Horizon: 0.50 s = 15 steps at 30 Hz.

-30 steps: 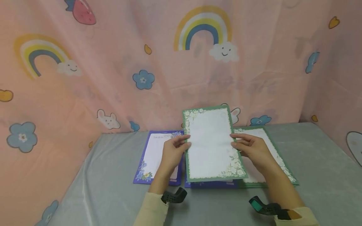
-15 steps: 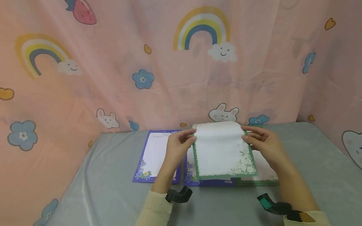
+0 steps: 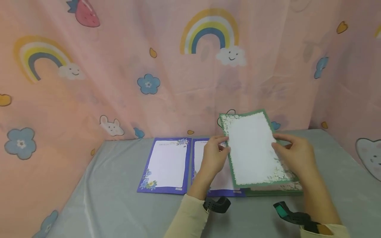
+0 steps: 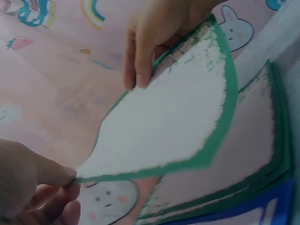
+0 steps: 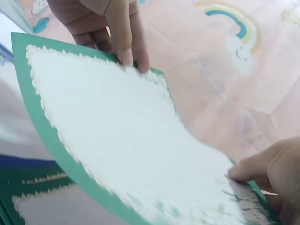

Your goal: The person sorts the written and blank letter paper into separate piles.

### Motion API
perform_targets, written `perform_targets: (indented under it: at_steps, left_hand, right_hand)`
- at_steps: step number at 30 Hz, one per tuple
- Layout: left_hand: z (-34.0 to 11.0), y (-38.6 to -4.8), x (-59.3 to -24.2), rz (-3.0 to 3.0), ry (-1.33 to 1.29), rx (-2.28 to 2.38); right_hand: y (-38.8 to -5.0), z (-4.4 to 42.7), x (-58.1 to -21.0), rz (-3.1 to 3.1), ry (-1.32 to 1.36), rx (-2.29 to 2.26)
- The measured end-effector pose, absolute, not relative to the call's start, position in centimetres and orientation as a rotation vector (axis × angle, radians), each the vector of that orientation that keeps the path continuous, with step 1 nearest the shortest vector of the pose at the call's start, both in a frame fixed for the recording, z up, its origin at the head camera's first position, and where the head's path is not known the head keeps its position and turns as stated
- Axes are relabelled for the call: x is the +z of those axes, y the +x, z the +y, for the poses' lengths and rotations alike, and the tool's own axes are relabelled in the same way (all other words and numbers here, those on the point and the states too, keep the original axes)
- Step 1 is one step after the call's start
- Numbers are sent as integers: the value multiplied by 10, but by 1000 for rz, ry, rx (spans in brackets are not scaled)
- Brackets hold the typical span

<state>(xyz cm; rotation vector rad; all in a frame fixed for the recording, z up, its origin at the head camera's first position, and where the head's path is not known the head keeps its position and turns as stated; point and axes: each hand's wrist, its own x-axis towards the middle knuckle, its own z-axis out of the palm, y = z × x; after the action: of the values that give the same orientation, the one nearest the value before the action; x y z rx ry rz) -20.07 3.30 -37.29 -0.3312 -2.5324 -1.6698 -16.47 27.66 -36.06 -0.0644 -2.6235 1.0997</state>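
Observation:
A green-bordered sheet of floral paper [image 3: 251, 148] is held up off the table, white in the middle with pale flowers in two corners. My left hand [image 3: 214, 155] pinches its left edge between thumb and fingers. On the opposite edge, my right hand [image 3: 297, 155] has the same kind of pinch. Both wrist views show the sheet bending between the two hands. Beneath it lies a stack of similar green sheets [image 4: 262, 126], mostly covered in the head view. A purple-bordered sheet [image 3: 220, 178] is partly hidden behind my left hand and forearm.
Another purple-bordered sheet [image 3: 168, 163] with blue flowers lies at the left, beside the middle one. All the paper lies on a grey cloth-covered table [image 3: 119, 198]. A pink patterned curtain [image 3: 119, 82] hangs behind and at the sides.
Both hands have carried the green sheet to the right, over the green stack. It dipped and bowed half a second ago, then rose again. More of the purple sheets now shows.

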Motion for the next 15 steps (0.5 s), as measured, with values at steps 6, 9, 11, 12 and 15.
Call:
perform_targets:
  at_steps: [6, 9, 11, 12, 15]
  left_hand:
    - [66, -205, -396, -2561, -337, -1709]
    - [79, -206, -405, -2581, -325, -1735]
    - [85, -208, -410, -2605, -323, -1703]
    - [88, -208, -412, -2621, -319, -1674]
    - [93, -209, -420, -2678, -314, -1553]
  right_hand:
    - [-166, 291, -371, -2648, -71, 964]
    - [-166, 299, -377, -2660, -102, 920]
    - [-166, 305, -382, -2675, -123, 895]
    - [-167, 308, -385, -2689, -132, 889]
    - [-170, 317, -394, -2729, -153, 871]
